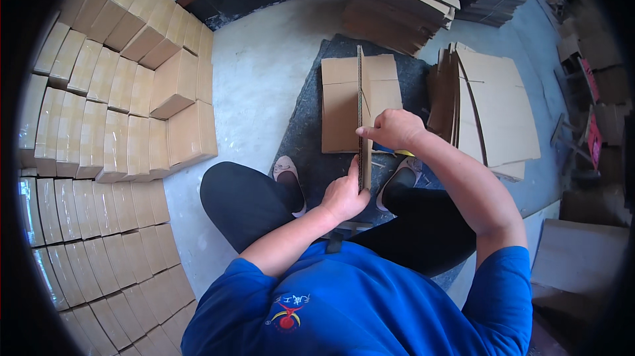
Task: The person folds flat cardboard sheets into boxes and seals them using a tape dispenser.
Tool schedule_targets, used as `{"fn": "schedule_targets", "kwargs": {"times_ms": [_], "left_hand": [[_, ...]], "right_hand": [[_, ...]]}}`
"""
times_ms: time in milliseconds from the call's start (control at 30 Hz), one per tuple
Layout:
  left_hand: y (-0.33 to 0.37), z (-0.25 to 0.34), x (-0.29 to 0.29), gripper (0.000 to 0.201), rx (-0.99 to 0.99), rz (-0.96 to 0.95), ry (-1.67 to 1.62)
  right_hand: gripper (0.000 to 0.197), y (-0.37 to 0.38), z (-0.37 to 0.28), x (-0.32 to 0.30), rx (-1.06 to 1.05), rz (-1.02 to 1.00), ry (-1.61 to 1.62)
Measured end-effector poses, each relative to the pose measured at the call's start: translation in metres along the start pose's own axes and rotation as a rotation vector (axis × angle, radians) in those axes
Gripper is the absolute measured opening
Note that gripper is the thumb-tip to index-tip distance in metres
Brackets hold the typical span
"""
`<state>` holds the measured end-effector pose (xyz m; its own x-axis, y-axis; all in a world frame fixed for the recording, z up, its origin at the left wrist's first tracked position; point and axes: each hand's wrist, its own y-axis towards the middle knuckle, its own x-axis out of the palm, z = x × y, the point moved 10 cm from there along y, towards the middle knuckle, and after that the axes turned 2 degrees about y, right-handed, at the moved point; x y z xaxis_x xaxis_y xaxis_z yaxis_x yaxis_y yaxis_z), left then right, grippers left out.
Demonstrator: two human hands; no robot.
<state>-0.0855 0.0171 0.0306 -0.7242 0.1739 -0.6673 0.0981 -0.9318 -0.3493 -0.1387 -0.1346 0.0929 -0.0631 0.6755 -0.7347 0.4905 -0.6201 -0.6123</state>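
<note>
A flat folded cardboard carton (360,98) stands on edge between my hands, so mostly its thin edge shows. My left hand (345,197) grips its near lower end, with a finger stretched along its side. Higher up, my right hand (397,130) is closed on the carton, its thumb over the top edge. Beyond and below it lies another brown cardboard piece (339,108) with crease lines, over a dark mat (307,118). Something yellow and blue (402,153) shows partly under my right wrist; its kind is hidden.
Stacked closed cartons (119,128) line the left side. At right leans a pile of flat cardboard (496,104), and more flat cardboard stacks (397,5) stand at the far side. My shoes (286,169) rest on the mat's near part. Pink-red items (593,137) show far right.
</note>
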Motion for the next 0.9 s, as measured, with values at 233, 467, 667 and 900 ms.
{"fn": "schedule_targets", "kwargs": {"times_ms": [233,467,667,900], "left_hand": [[0.05,-0.016,-0.008,0.052,0.03,0.101,-0.413],[0.072,-0.024,0.023,0.052,-0.184,-0.24,-1.009],[0.073,0.001,-0.046,0.074,0.167,0.454,-0.093],[0.09,-0.007,-0.058,0.064,-0.013,0.258,0.187]], "right_hand": [[0.058,0.028,0.045,0.033,0.035,-0.029,0.164],[0.054,0.042,0.066,0.036,-0.074,-0.027,0.343],[0.042,0.016,0.041,0.01,0.203,0.124,0.171],[0.041,0.023,0.044,-0.01,0.213,0.336,0.035]]}}
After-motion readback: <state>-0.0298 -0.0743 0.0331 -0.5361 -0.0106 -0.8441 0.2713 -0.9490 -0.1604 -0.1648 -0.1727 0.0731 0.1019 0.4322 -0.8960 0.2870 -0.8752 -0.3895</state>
